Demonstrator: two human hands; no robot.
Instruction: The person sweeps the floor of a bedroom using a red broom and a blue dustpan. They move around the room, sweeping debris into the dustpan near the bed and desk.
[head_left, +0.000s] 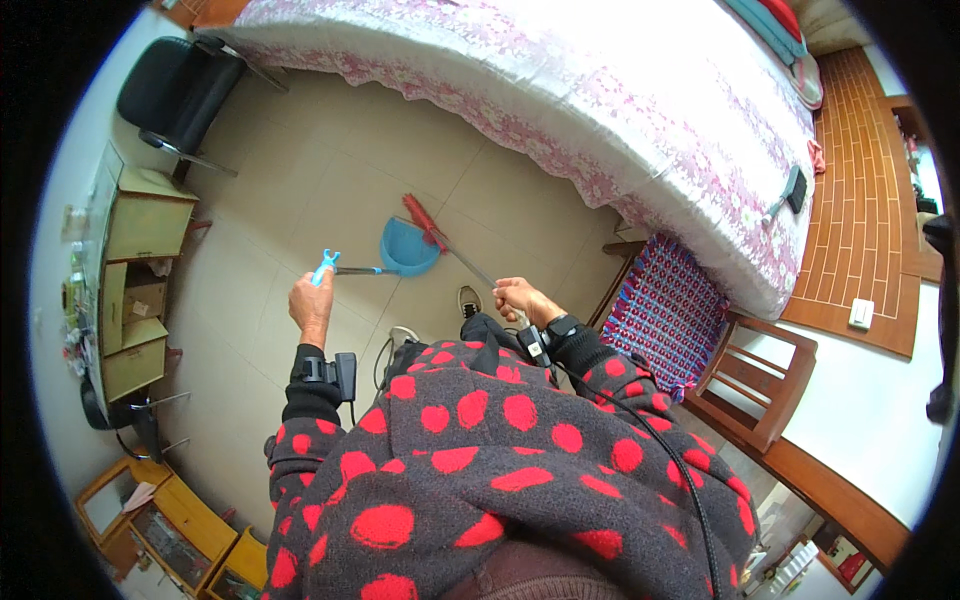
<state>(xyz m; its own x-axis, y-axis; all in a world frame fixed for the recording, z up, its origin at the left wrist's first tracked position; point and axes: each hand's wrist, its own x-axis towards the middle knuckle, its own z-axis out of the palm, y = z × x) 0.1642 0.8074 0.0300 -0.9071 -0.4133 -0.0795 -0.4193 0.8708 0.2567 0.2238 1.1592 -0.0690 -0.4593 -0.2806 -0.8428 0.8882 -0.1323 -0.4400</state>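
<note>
My left hand (311, 304) is closed round the light blue hooked handle of a long-handled dustpan. The blue plastic dustpan (409, 247) rests on the tiled floor, its pole running toward my left hand. A broom with red bristles (422, 219) lies across the pan's right edge, its head angled up and left. My right hand (517, 298) grips the broom's thin metal pole, to the right of my shoe. Both wrists carry strapped devices with cables.
A bed with a floral cover (525, 135) spans the top and right, with a dark brush (793, 191) on it. A wooden chair with a woven mat (664, 322) stands at right. A black chair (180, 90) and a pale green cabinet (146, 225) line the left.
</note>
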